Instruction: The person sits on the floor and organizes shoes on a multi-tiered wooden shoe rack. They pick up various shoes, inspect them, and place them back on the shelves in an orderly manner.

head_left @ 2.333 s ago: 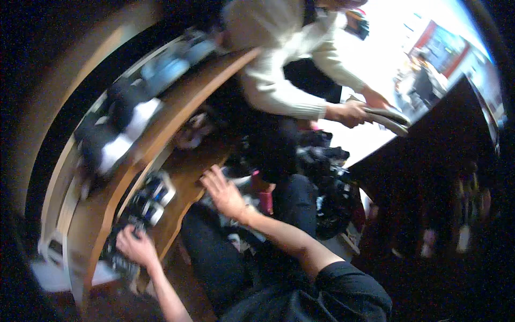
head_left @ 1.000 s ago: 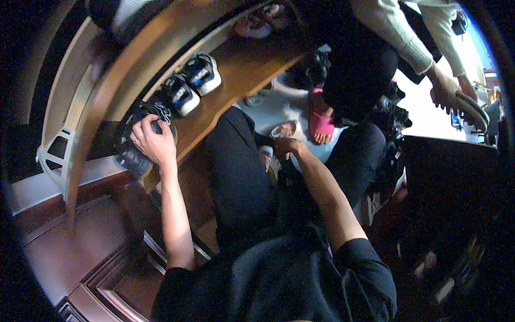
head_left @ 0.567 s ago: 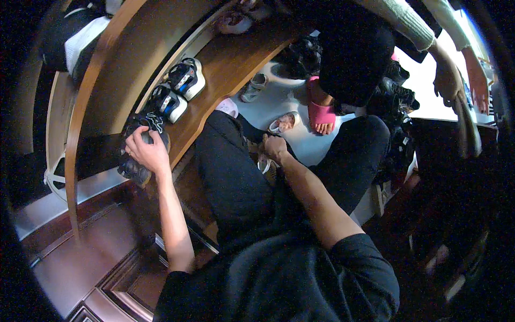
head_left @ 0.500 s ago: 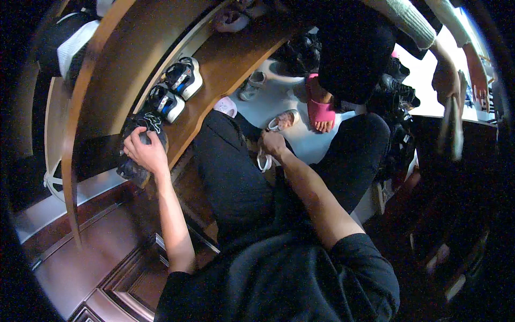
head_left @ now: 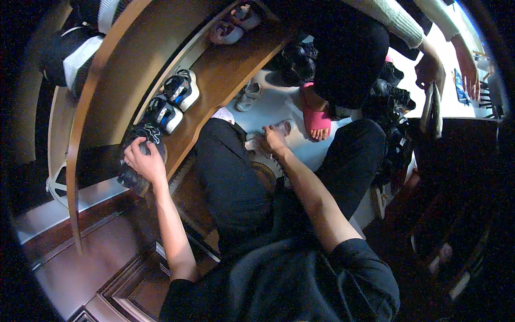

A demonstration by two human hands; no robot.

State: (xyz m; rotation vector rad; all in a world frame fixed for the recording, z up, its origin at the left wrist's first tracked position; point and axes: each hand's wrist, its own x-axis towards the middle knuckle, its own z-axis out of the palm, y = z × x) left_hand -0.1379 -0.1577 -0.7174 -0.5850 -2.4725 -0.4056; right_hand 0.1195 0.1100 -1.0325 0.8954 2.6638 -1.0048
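My left hand (head_left: 145,161) grips a dark shoe (head_left: 146,135) with white lines, at the near end of a wooden shelf. Another dark shoe end (head_left: 133,180) shows below that hand. My right hand (head_left: 274,141) is low between my knees, its fingers closed round a pale child's shoe (head_left: 252,143), mostly hidden by hand and leg. Just beyond it lies a pale shoe (head_left: 287,126) with a pinkish inside. Farther off, a small grey-white shoe (head_left: 249,96) lies on the light floor.
Black-and-white sneakers (head_left: 174,102) and pink shoes (head_left: 228,32) line the wooden shelf (head_left: 228,59). Ahead stands another person in pink slippers (head_left: 316,119), a cloth (head_left: 433,110) hanging from one hand. Dark shoes (head_left: 391,96) crowd the right side. A brown panelled door (head_left: 86,241) lies near left.
My right hand has shifted slightly forward, and the pale shoe by it has turned to the left. My left hand stays on the dark shoe. The other person's cloth has swung left.
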